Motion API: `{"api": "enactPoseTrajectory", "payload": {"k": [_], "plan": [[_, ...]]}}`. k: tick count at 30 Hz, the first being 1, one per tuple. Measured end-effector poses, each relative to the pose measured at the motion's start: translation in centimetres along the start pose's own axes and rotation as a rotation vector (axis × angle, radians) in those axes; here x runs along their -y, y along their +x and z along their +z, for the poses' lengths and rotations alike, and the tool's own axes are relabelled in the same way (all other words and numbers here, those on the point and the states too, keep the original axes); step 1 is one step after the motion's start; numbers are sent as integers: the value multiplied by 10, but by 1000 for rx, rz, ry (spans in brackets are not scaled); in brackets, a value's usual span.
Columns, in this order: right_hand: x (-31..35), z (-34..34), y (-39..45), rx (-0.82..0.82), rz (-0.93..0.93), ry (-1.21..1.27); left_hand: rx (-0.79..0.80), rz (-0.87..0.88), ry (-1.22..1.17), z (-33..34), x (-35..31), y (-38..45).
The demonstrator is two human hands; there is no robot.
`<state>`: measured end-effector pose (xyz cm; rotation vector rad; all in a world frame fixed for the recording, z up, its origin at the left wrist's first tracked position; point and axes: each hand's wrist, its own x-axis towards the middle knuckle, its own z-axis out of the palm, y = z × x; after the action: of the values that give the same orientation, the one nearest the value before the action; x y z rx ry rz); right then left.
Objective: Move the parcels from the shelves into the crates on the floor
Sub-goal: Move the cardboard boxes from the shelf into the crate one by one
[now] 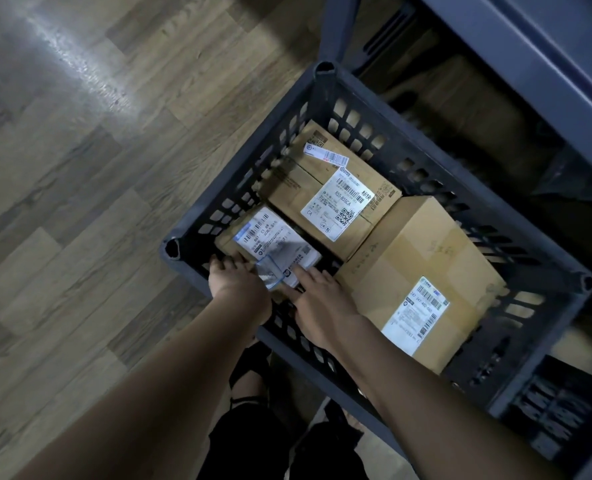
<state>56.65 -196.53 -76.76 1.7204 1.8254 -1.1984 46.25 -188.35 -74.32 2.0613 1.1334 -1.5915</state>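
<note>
The small parcel (pixel 276 244) is held low inside the dark crate (pixel 325 69), in the crate's corner nearest the person's left arm, and it is bracketed by both hands at its near end. The left hand (pixel 237 284) is laid against the parcel's near-left edge with the fingers reaching down along it, while the right hand (pixel 322 296) is set on the near-right edge, its fingers stretched forward over a clear taped patch; whether the fingers are curled under the parcel cannot be told, but both hands are seen pressed to it rather than hanging free. The parcel is seen as a flat brown carton, almost covered on top by a white shipping label with barcodes and a blue strip. Just beyond it in the crate a wider carton (pixel 332 195) with a large white label is lying flat, and beside the right hand a taller box (pixel 422 271) is stood, touching the crate's wall. The crate is placed on the wood-patterned floor (pixel 80 202), close against a grey shelf frame (pixel 537 64).
</note>
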Motion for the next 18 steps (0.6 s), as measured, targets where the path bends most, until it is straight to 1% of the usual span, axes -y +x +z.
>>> {"api": "enactPoseTrajectory", "payload": {"k": [3, 6, 8, 13, 16, 18], "plan": [[-2, -4, 3, -48, 72, 60, -37, -26, -49, -1, 6, -4], [-6, -4, 7, -85, 82, -35, -69, -27, -63, -4, 14, 0], [-5, -2, 9, -106, 103, -50, -80, -11, -32, -4, 16, 6], [-1, -2, 12, -97, 130, -42, -78, -2, 10, -2, 14, 13], [0, -17, 0, -49, 153, -82, -135, 9, 17, -9, 18, -1], [4, -33, -14, -56, 171, -79, -165, 8, 33, -22, 23, -19]]}}
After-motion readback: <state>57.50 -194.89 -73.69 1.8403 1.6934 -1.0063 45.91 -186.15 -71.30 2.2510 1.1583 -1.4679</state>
